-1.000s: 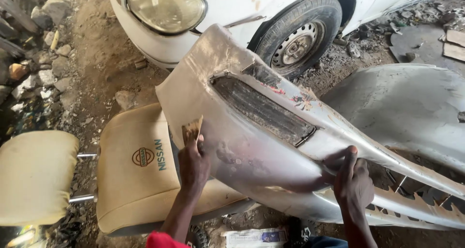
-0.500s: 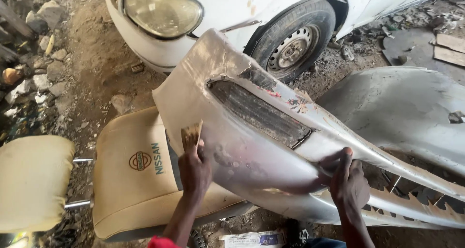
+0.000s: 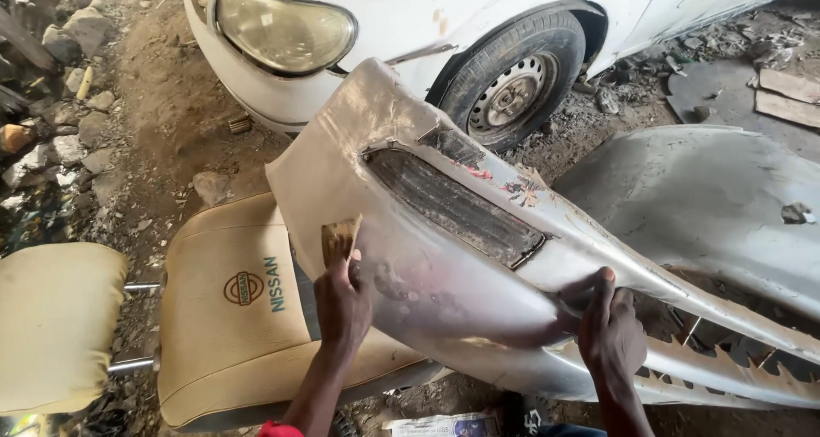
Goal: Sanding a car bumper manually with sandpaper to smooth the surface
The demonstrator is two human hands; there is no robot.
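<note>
A folded piece of tan sandpaper lay pressed flat against the dull silver-grey plastic car bumper, at about nine o'clock from the bumper's long dark grille opening. The left hand held it there, its grip closed on the paper with the fingers spread over the lower part of the sheet and the upper edge sticking out above them. The bumper lay slanted across the middle of the view, its scuffed, patchy face turned up, its near end at eleven o'clock and its jagged torn edge running off toward four o'clock. The right hand sat at about three o'clock from the left, well apart from it, its grip folded over a ridge of the bumper with the thumb up on the top face. Under the bumper's left end, at eight o'clock, rested a beige upholstered car seat back with a beige headrest on two metal posts beside it. Beyond, at twelve o'clock, stood a white car with a yellowed headlamp and a black front tyre on the dirt ground, and a grey curved body panel lay at two o'clock.
</note>
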